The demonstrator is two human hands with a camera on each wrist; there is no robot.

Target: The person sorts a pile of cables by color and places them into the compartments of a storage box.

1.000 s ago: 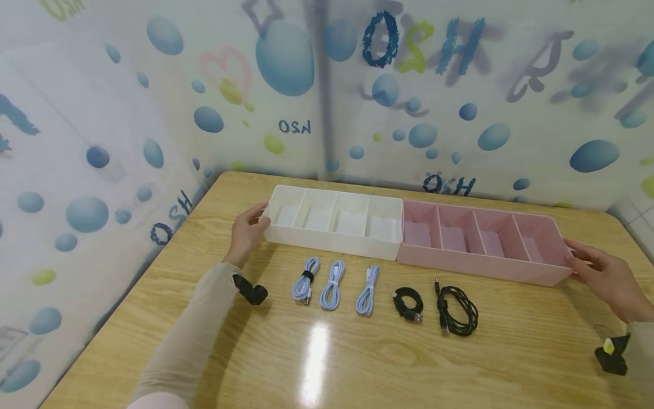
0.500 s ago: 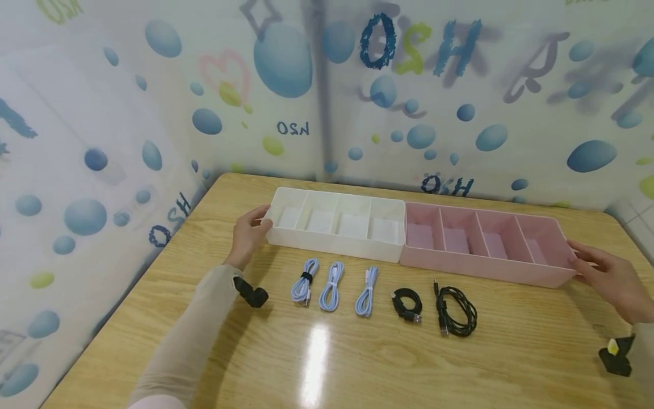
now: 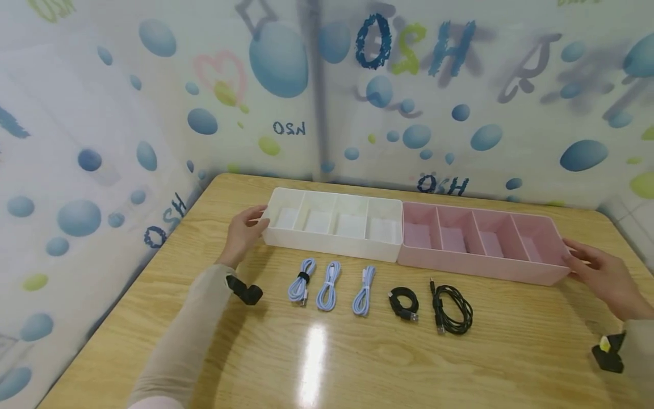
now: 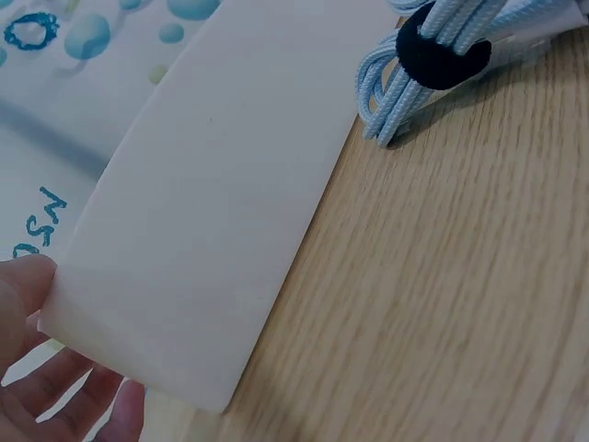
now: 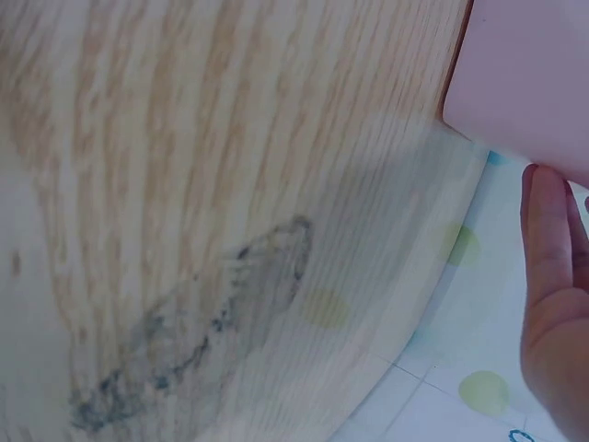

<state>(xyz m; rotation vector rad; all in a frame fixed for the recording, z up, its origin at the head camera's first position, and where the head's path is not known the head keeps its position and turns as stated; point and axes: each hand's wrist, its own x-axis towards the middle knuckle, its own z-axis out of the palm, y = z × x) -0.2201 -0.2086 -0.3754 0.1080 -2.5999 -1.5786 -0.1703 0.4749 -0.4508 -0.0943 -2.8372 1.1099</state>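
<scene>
In the head view, a white divided storage box and a pink divided storage box stand end to end on the wooden table. My left hand touches the white box's left end, its thumb at the rim; in the left wrist view the fingers lie along that end wall. My right hand touches the pink box's right end, with straight fingers against it in the right wrist view. In front lie light-blue coiled cables, one with a black strap, two with pale ties, and black coiled cables.
The wooden table extends toward me, with a bright light reflection on it. A patterned curtain hangs behind and to the left. Each sleeve carries a small black camera mount, such as the left mount.
The view has shifted slightly, moving everything a little within the frame. Both hands stay at the outer ends of the boxes; boxes and cables keep their arrangement.
</scene>
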